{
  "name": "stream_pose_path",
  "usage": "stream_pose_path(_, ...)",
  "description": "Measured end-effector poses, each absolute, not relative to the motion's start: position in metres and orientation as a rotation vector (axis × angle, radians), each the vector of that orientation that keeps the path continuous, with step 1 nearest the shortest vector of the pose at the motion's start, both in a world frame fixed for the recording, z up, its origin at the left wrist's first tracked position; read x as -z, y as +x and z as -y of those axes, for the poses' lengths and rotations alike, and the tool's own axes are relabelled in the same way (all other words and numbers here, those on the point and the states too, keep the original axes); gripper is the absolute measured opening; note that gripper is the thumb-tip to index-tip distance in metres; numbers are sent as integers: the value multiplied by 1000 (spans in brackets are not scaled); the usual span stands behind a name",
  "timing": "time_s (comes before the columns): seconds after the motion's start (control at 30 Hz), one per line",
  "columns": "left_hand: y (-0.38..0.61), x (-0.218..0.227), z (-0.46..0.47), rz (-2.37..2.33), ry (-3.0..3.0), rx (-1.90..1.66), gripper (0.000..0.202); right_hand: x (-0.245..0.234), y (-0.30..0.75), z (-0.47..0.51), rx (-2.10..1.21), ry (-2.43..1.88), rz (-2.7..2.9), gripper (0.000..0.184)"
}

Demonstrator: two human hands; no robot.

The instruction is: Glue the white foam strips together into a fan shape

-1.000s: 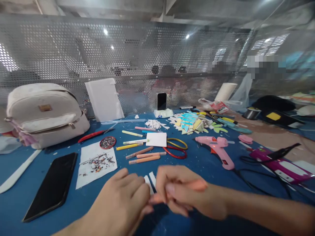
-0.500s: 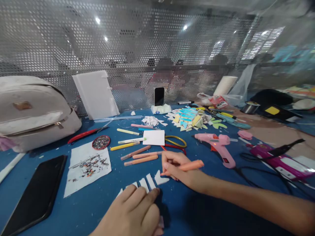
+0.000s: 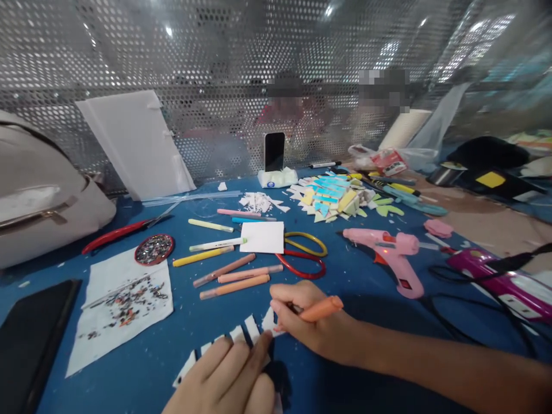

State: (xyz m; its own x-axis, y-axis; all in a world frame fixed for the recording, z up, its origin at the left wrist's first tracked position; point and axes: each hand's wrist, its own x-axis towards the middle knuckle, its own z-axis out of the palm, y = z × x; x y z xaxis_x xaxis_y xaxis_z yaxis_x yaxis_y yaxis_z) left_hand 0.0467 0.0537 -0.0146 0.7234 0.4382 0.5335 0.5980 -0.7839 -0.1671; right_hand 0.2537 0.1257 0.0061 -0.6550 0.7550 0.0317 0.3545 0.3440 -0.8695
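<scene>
Craft workshop, prob.: glue gun (image 3: 399,253), markers (image 3: 244,285) & cut scraps (image 3: 330,195) on tbl (image 3: 129,394), perf. metal screen (image 3: 224,63) behind

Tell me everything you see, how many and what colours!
backpack: one, pale, left
slab: one, black, front left
sheet: one, white, left
dish: one, red-rimmed, on the sheet
tool: one, red-handled, left
loose markers: eight, mixed, middle
card: one, white, middle
handle loops: two, yellow and red, middle
scrap pile: one, mixed, back
upright phone: one, dark, back
leaning stack: one, white, back
mesh panel: one, grey, back
glue gun: one, pink, right
power strip: one, purple, right
clutter: uncountable, mixed, back right
strips: several, white, front
held marker: one, orange, front
left hand: one, bare, on the strips
right hand: one, bare, holding that marker
</scene>
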Motion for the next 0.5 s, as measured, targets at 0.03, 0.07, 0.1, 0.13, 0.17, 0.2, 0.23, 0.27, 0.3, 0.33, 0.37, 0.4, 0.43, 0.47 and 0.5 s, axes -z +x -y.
stream_pose_path(0.03, 46, 15, -54, 804, -2600, 676, 36, -6, 254, -126, -1283, -961, 2152, 37)
stream_pose_path(0.07, 46, 15, -54, 802, -2603, 664, 35, -6, 255, -126, -1322, -957, 2089, 38)
stream_pose_path(0.1, 45, 15, -54, 801, -2609, 652, 33, -5, 255, -126, -1366, -951, 2007, 38)
stream_pose_path(0.13, 45, 15, -54, 800, -2617, 642, 32, -4, 256, -126, -1410, -943, 1923, 37)
stream_pose_path(0.17, 44, 15, -54, 804, -2621, 643, 31, -3, 257, -127, -1451, -933, 1853, 35)
stream_pose_path(0.2, 44, 15, -54, 804, -2633, 645, 30, -3, 258, -127, -1487, -924, 1819, 33)
stream_pose_path(0.23, 43, 15, -54, 805, -2644, 652, 29, -3, 260, -128, -1498, -902, 1827, 32)
stream_pose_path(0.27, 43, 15, -54, 807, -2652, 663, 28, -4, 262, -130, -1464, -873, 1875, 32)
stream_pose_path(0.3, 43, 15, -54, 805, -2658, 670, 28, -6, 264, -132, -1389, -841, 1953, 31)
stream_pose_path(0.33, 42, 14, -54, 805, -2660, 673, 28, -8, 266, -134, -1282, -806, 2045, 30)
stream_pose_path(0.37, 42, 14, -54, 804, -2656, 676, 30, -11, 268, -137, -1165, -767, 2150, 26)
stream_pose_path(0.4, 41, 13, -53, 805, -2646, 674, 32, -13, 270, -139, -1056, -731, 2255, 23)
stream_pose_path(0.43, 40, 12, -52, 810, -2633, 675, 34, -15, 273, -142, -971, -700, 2353, 26)
stream_pose_path(0.47, 40, 12, -51, 813, -2623, 675, 37, -17, 275, -144, -913, -680, 2440, 32)
stream_pose_path(0.5, 39, 11, -51, 820, -2614, 681, 39, -17, 276, -146, -875, -664, 2507, 35)
